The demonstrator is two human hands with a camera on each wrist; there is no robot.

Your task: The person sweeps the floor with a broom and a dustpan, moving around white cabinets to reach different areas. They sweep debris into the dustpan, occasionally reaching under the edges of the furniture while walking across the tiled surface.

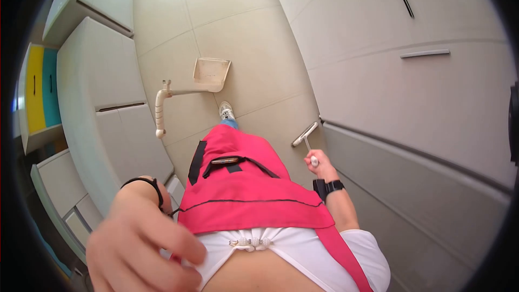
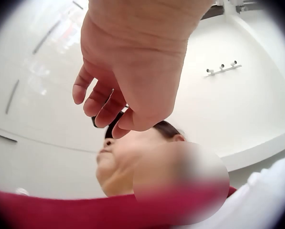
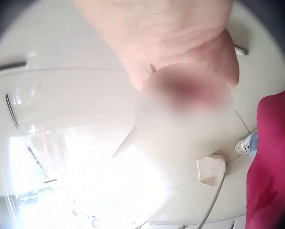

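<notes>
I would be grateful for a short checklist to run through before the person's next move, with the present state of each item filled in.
1. Right hand holds the T-headed tool: ok.
2. Left hand is free: ok, no object shows in it.
3. Dustpan sits on the floor: ok.
4. Shoe is clear of the dustpan: ok, a gap shows.
5. Tool's head is at the dustpan: not ok, it is well apart, near the cabinet.
6. Tool's head touches the floor: cannot tell from this angle.
</notes>
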